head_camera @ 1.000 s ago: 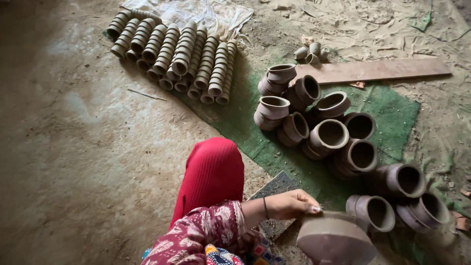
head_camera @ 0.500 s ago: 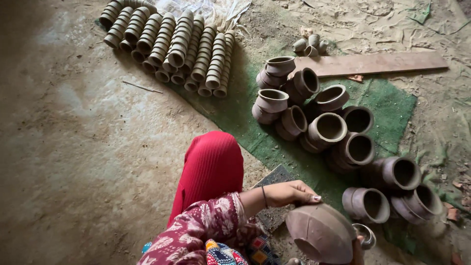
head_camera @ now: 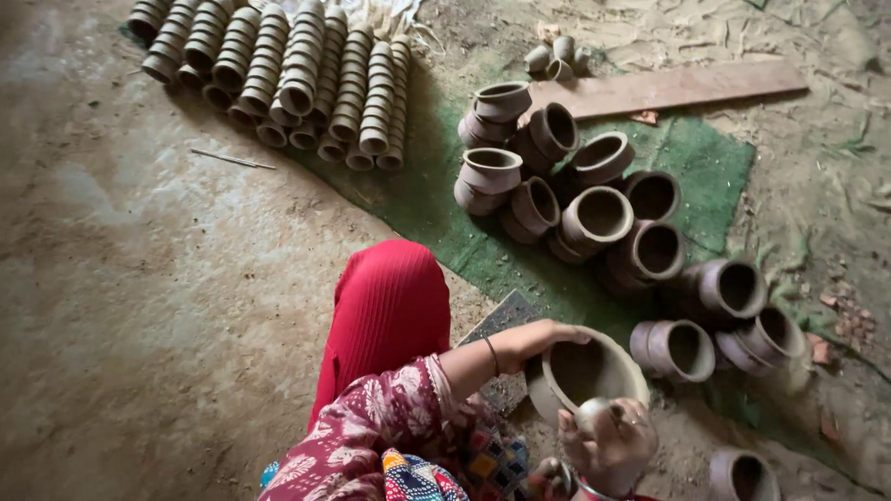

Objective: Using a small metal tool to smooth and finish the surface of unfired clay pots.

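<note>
Now turned mouth-up from its earlier tilt, clay pot [head_camera: 585, 373] gripped at the rim by left hand [head_camera: 538, 339], right hand [head_camera: 608, 445] cupped closed beneath.

Pot [head_camera: 587, 371] at bottom centre, between left hand [head_camera: 543, 336] on its far rim and right hand [head_camera: 613, 443] at near rim. Pots [head_camera: 603, 218] clustered on mat [head_camera: 715, 162] beyond. Plank [head_camera: 668, 88] behind cluster. Stacked bowls [head_camera: 278, 79] far left. Knee [head_camera: 390, 297] left of pot.
</note>
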